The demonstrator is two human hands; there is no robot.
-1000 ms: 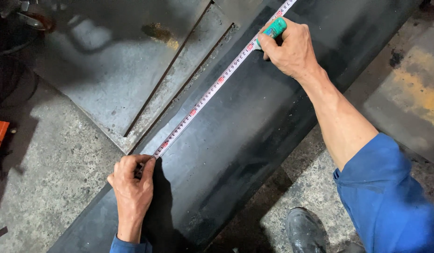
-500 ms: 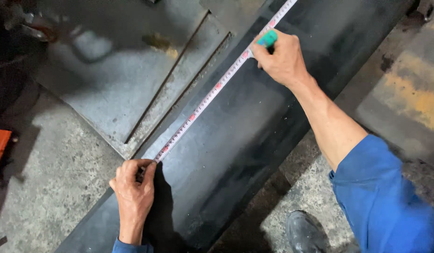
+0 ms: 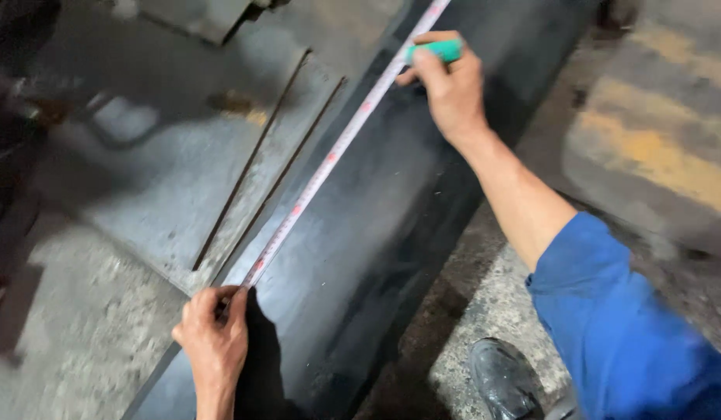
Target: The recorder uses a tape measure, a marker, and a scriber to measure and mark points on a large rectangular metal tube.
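Shifted closer, left hand [image 3: 214, 336] still pinching the tape measure [image 3: 329, 159] end, right hand [image 3: 452, 87] gripping a green marker [image 3: 436, 51] on the black sheet [image 3: 376, 233]; gritty concrete floor [image 3: 72, 342].

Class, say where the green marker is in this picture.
In the head view, the green marker is at top centre, held in the right hand beside the tape measure on the dark plate.

The left hand [image 3: 214, 336] pins a tape measure [image 3: 329, 159] onto a dark steel plate [image 3: 376, 233]; the right hand [image 3: 452, 87] grips a green marker [image 3: 436, 51] beside it.
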